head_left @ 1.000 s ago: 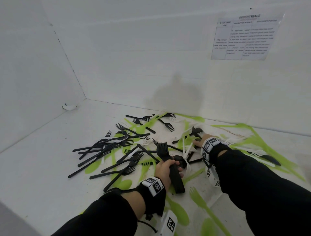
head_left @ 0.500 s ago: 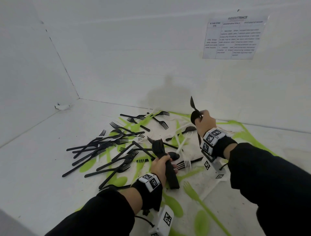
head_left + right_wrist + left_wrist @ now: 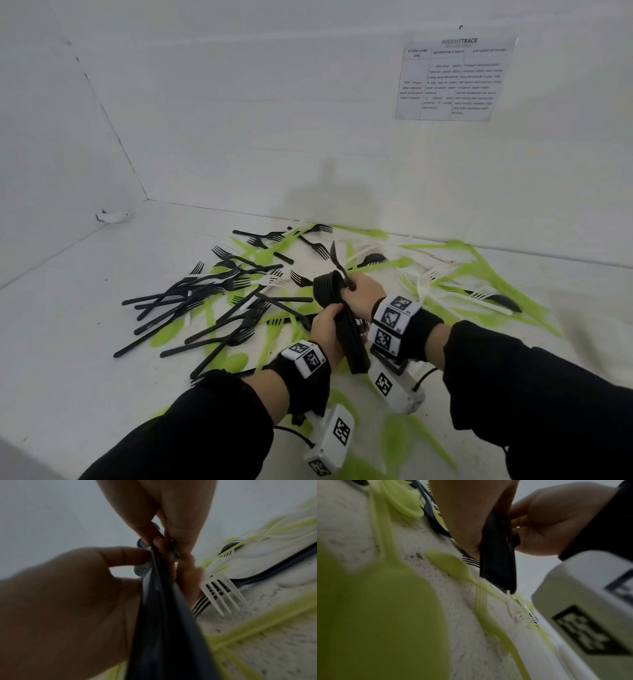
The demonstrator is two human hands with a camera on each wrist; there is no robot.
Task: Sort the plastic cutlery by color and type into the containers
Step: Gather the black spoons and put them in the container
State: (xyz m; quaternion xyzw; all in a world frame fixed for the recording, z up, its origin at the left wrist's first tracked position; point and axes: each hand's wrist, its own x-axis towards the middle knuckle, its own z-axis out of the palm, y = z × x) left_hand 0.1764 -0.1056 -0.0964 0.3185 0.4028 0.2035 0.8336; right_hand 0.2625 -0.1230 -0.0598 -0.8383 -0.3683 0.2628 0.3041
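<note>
My left hand (image 3: pixel 329 320) grips a thick stack of black cutlery (image 3: pixel 354 346) by the handles, heads pointing up and away. My right hand (image 3: pixel 352 286) pinches a single black spoon (image 3: pixel 336 257) and holds it against the top of the stack. In the left wrist view the stack's ribbed handles (image 3: pixel 498 561) stick down between both hands. In the right wrist view the right fingers (image 3: pixel 171 513) meet the left thumb (image 3: pixel 123 555) at the black stack (image 3: pixel 163 628). Both hands hover just above the white table (image 3: pixel 68 342).
Loose black forks (image 3: pixel 191 298) lie scattered to the left. Green cutlery (image 3: pixel 479 267) and white forks (image 3: pixel 431 284) lie behind and right of the hands; a white fork (image 3: pixel 221 592) is just under them. White walls close the back and left, with a paper sheet (image 3: pixel 452 78) on the back wall.
My right hand picked a black spoon from the pile at the right, lifted it, then brought it left onto the stack. My left hand raised the stack to meet it.
</note>
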